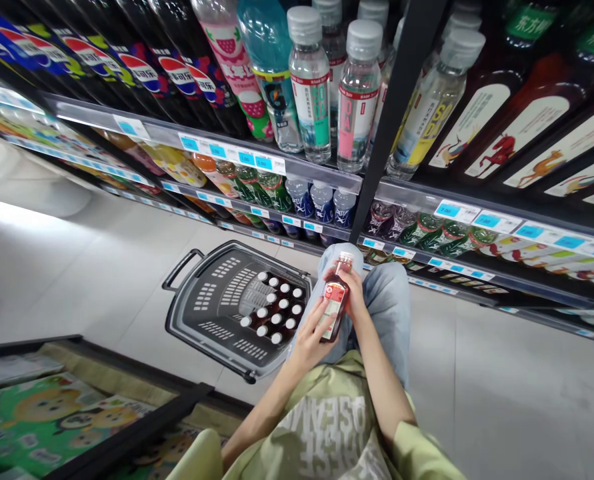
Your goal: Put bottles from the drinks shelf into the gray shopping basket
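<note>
I hold a small bottle of dark red drink (335, 300) with a white cap and a red label over my knee. My left hand (313, 335) is wrapped round its lower half. My right hand (353, 288) grips its upper part near the neck. To the left, on the floor, stands a dark grey shopping basket (211, 303) with several bottles of the same white-capped kind (275, 311) upright in its right half.
Drink shelves (327, 175) with blue price tags rise in front of me, with cola, water and tea bottles. A black upright post (397, 113) divides them. A freezer chest edge (127, 433) lies at lower left. The floor is pale tile.
</note>
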`<action>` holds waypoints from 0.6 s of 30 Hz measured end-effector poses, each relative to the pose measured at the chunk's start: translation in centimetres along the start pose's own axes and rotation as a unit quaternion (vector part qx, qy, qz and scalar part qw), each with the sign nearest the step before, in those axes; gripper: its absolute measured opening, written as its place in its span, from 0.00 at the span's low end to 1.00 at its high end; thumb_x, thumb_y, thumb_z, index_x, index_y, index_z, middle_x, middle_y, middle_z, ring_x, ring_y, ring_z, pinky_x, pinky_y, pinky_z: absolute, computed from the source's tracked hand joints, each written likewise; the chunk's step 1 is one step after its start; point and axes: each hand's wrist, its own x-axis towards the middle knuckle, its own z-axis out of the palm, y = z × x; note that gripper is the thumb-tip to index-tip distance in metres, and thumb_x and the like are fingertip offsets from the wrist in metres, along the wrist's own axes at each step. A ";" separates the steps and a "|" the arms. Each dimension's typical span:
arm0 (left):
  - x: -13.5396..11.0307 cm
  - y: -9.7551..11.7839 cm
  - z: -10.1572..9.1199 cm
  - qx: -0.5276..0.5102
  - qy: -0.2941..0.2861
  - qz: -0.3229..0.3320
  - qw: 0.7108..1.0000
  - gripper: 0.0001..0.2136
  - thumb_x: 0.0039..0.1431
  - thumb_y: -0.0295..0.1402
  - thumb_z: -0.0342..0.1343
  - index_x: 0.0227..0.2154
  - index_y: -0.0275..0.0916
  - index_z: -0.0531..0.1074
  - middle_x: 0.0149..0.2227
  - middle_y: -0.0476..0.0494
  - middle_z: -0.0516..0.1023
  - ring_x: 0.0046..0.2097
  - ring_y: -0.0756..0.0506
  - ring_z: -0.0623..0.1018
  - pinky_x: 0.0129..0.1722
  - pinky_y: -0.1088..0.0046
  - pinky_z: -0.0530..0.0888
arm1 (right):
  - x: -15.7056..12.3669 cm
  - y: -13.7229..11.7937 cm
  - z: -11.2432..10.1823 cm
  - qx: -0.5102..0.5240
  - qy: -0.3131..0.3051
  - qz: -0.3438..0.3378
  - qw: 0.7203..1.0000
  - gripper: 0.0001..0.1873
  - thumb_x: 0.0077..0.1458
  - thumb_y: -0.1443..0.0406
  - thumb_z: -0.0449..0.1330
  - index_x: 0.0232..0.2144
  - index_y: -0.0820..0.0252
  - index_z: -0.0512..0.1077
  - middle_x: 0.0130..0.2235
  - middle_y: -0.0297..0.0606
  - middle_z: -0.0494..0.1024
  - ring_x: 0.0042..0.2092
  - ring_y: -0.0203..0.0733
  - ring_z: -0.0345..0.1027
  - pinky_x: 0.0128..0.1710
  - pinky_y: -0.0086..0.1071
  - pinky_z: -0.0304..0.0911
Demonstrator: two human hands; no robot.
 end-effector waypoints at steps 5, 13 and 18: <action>0.2 0.3 0.2 0.001 0.004 0.001 1.000 0.36 0.57 0.21 0.69 0.68 0.44 0.69 0.68 0.31 0.74 0.69 0.30 0.73 0.61 0.49 0.82 | -0.2 -0.4 -0.1 -0.002 0.001 -0.005 1.000 0.21 0.49 0.54 0.74 0.44 0.56 0.80 0.36 0.36 0.85 0.37 0.47 0.81 0.41 0.39 0.75; 0.3 0.2 0.2 -0.007 0.002 0.001 1.000 0.37 0.57 0.21 0.69 0.69 0.44 0.69 0.69 0.32 0.73 0.70 0.30 0.72 0.62 0.50 0.82 | -0.4 -0.7 -0.1 -0.012 -0.001 -0.003 1.000 0.20 0.50 0.54 0.73 0.44 0.54 0.80 0.36 0.35 0.85 0.38 0.47 0.81 0.42 0.39 0.75; 0.1 0.1 0.2 -0.002 -0.008 0.000 1.000 0.38 0.57 0.21 0.70 0.69 0.45 0.67 0.69 0.31 0.73 0.70 0.30 0.72 0.61 0.49 0.82 | -0.4 -0.6 0.1 0.000 0.003 -0.006 1.000 0.21 0.49 0.54 0.74 0.43 0.56 0.81 0.36 0.36 0.86 0.36 0.47 0.81 0.41 0.38 0.75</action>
